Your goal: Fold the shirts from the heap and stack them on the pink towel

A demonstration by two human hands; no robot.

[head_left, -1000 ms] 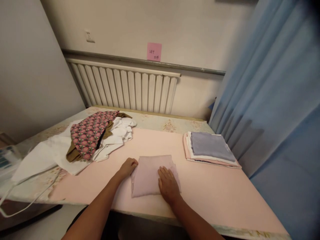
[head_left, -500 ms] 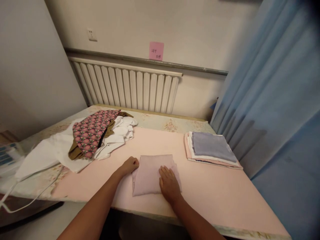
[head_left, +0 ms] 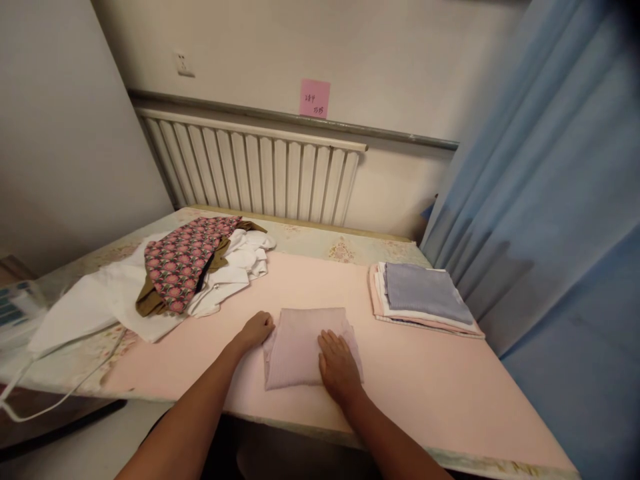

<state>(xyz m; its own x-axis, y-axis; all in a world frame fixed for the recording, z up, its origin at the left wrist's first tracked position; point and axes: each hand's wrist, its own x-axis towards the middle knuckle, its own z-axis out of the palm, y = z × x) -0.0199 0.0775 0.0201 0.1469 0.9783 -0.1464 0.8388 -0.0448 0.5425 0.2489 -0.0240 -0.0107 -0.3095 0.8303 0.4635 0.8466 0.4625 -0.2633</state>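
Observation:
A folded pale lilac cloth (head_left: 297, 350) lies flat on the pink sheet near the table's front edge. My right hand (head_left: 337, 363) rests on its right part, palm down with the fingers stretched out. At the cloth's upper left edge, my left hand (head_left: 257, 329) is closed, thumb and fingers pinched on the cloth's edge layer. The rest of that layer juts out a little on the left side, below the hand. What exactly sits between the left fingertips is partly hidden.
To the right is a stack of folded cloths (head_left: 425, 293), blue-grey on top. A heap of garments, with a flowered piece (head_left: 185, 260) over white cloth (head_left: 100, 300), lies left. A white cord (head_left: 65, 400) hangs at the left edge. Behind stands a radiator (head_left: 260, 167); a blue curtain (head_left: 525, 200) hangs right.
My left hand has shifted slightly to the left, drawing the cloth's left edge layer out a little. My right hand stays flat on the cloth.

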